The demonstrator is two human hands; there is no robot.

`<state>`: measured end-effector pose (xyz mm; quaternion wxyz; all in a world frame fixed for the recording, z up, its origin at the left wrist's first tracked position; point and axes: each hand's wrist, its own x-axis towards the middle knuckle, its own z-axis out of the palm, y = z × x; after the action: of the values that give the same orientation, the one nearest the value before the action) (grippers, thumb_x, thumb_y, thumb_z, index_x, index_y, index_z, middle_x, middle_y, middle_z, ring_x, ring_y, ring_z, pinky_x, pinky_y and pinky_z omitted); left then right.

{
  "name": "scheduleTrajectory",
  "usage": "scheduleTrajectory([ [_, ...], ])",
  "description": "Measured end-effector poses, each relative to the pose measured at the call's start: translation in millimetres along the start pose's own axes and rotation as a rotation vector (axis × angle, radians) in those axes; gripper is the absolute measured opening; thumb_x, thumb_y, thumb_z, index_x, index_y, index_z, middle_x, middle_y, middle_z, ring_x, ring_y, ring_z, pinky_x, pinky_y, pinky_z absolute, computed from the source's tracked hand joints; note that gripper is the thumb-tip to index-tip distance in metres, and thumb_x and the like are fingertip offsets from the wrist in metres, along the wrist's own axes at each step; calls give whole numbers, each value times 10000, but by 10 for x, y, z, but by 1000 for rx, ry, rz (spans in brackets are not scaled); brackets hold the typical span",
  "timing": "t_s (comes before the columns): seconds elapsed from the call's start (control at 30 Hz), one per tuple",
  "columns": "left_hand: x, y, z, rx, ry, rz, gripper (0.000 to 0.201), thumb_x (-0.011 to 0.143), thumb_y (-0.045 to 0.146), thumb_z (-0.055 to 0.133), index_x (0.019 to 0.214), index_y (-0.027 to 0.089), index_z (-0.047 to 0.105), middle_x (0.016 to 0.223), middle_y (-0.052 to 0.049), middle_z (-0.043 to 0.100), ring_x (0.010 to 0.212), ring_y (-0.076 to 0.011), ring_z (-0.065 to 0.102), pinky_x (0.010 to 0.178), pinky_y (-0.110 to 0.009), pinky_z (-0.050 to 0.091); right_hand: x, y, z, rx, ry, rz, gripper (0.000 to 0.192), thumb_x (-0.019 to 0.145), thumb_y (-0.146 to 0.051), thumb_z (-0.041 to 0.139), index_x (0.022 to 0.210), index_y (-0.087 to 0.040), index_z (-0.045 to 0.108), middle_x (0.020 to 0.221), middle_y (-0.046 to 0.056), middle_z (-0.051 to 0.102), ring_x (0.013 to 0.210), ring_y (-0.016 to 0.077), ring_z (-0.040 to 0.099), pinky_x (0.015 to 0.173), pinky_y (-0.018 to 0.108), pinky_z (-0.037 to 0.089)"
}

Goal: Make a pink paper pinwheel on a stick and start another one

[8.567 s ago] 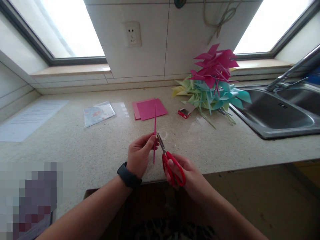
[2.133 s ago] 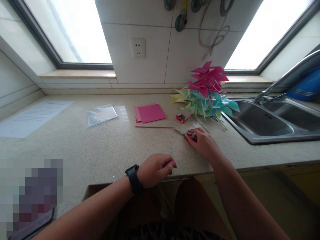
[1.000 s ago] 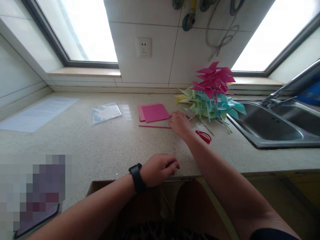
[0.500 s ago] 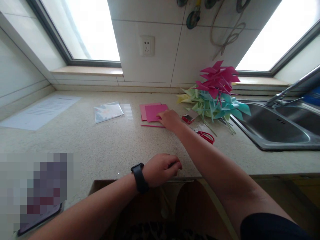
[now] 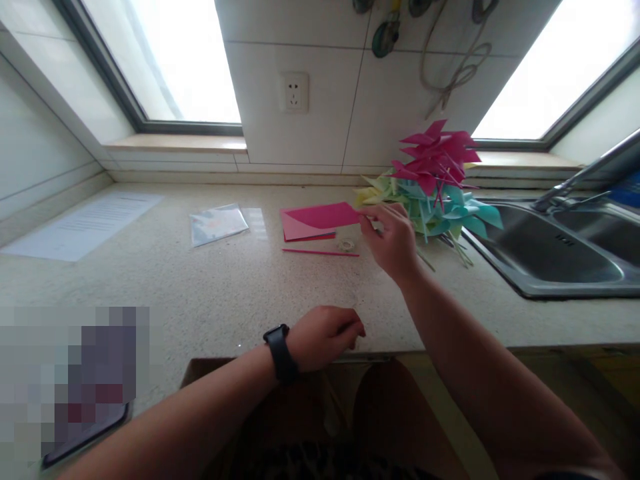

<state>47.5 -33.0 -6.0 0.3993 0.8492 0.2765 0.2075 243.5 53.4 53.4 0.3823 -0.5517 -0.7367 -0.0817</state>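
While pinched by right hand [image 5: 393,237], flat pink paper sheet [image 5: 324,215] lifts.

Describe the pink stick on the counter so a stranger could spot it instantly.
Start at the steel sink and look left along the counter to the pink paper sheets. Just in front of them lies the pink stick, flat and thin, unlike the broad sheets.

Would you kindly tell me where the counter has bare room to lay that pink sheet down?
Bare counter lies between the plastic sleeve, the pink stick and the left hand. It is crowded by the pinwheel pile beside the sink, where the right hand lifts the pink sheet.
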Motion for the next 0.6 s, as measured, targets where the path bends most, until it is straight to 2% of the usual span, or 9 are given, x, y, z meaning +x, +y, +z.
scheduleTrajectory([
  [0.07,-8,13,3,31,19,37,261,990,213,459,932,178,710,761,-19,738,689,-143,667,663,-247,488,-293,12,-185,94,2,-35,222,1000,-311,526,1063,-259,732,1119,42,752,1076,243,647,997,425,467],
  [0.13,-35,39,14,72,50,91,254,983,222,469,912,175,708,749,-28,728,682,-144,655,659,-252,481,-646,54,-315,180,-52,-67,194,978,-269,566,1070,-291,736,1135,19,756,1067,228,660,980,416,497],
  [0.23,-111,80,60,161,106,193,275,973,265,473,852,176,703,692,-47,701,632,-156,615,615,-280,449,-1165,147,-438,197,-131,-84,228,958,-213,584,1089,-321,736,1149,13,758,1069,233,671,989,441,511],
  [0.3,-168,94,97,231,142,262,276,954,274,480,797,185,689,624,-45,676,572,-161,570,577,-304,418,-1436,200,-502,181,-214,-104,286,953,-179,582,1169,-318,707,1174,26,752,1098,237,667,990,451,514],
  [0.43,-197,75,91,370,229,316,248,942,229,487,787,191,676,674,-63,703,624,-192,568,637,-352,445,-1750,234,-604,138,-318,-189,345,937,-125,584,1224,-306,649,1188,40,751,1087,238,685,919,454,536],
  [0.53,-137,47,-1,443,284,286,220,962,212,481,931,170,695,842,-99,737,805,-237,615,767,-397,494,-1860,205,-648,131,-346,-223,379,926,-102,576,1242,-308,616,1218,52,739,1114,241,682,916,460,544],
  [0.6,-89,30,-73,472,278,276,234,969,220,492,1079,156,688,1014,-121,744,961,-266,632,868,-429,504,-1910,170,-668,121,-343,-233,400,917,-96,572,1251,-313,603,1224,58,736,1119,247,683,915,467,548],
])
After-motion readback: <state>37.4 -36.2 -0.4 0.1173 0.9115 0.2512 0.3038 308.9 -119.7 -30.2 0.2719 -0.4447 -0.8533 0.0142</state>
